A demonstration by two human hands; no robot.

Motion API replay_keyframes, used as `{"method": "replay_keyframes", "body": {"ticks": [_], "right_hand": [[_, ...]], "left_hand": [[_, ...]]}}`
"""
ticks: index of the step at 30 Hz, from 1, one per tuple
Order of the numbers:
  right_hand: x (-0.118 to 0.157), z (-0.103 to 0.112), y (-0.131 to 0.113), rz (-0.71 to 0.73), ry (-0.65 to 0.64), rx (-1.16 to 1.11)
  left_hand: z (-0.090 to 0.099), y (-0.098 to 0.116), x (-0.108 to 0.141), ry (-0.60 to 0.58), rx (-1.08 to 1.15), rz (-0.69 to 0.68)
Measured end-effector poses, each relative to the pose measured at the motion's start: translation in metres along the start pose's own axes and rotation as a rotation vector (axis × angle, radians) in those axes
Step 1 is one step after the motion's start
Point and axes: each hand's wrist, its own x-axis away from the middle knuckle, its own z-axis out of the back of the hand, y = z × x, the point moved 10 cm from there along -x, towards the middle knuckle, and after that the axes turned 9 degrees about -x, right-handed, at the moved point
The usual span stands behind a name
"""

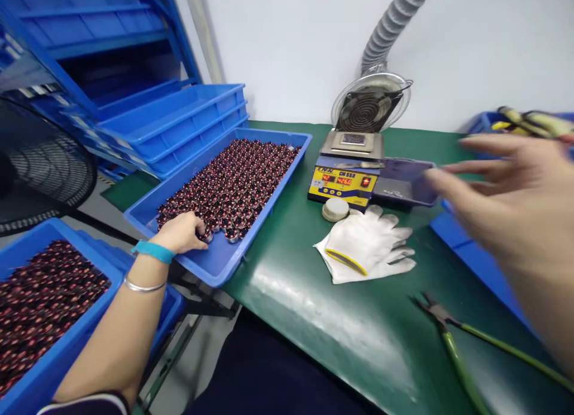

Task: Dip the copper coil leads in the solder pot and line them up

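Observation:
My left hand (179, 232), with a teal band and a silver bangle at the wrist, reaches into the near end of a blue tray (215, 278). Its thumb and fingers are closed on a small round copper-wound coil (207, 235). Rows of similar coils (242, 176) fill much of that tray. On the right, my right hand (515, 194) is raised above the bench, slightly blurred, fingers apart and nothing visible between them. Behind its fingertips stands a dark purple bin (424, 185) with small bits inside.
A yellow-fronted solder pot (343, 182) with red digits stands before a fan and duct (394, 20). White gloves (368, 244), a round white tin (335, 209) and green-handled cutters (442, 313) lie on the green bench. Another coil-filled tray (58, 226) and a black fan (40, 164) are left.

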Motion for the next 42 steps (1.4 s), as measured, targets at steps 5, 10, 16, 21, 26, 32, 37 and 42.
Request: {"method": "replay_keyframes", "body": {"ticks": [5,10,16,21,26,32,37,42], "right_hand": [[0.044,-0.082,-0.040,0.064,-0.227,-0.327],[0.093,-0.107,-0.055,0.014,-0.451,-0.454],[0.124,-0.126,-0.048,-0.162,-0.433,-0.516],[0.112,-0.123,-0.003,-0.416,-0.249,-0.639],[0.108,-0.130,0.017,-0.617,-0.347,-1.026],[0.118,-0.147,0.015,-0.699,-0.519,-1.156],[0.125,-0.153,0.012,-0.710,-0.609,-1.142],[0.122,-0.151,0.011,-0.695,-0.612,-1.113]], "left_hand": [[0.000,0.002,0.004,0.045,0.008,-0.028],[0.037,0.019,0.034,0.260,0.301,-0.082],[0.075,0.128,0.030,0.318,0.876,-0.253],[0.089,0.207,0.003,0.273,1.002,-0.373],[0.067,0.223,-0.018,-0.059,1.330,-0.413],[0.053,0.213,-0.022,-0.115,1.527,-0.336],[0.053,0.216,-0.024,-0.127,1.475,-0.354],[0.056,0.188,-0.041,0.091,1.662,-0.176]]}}
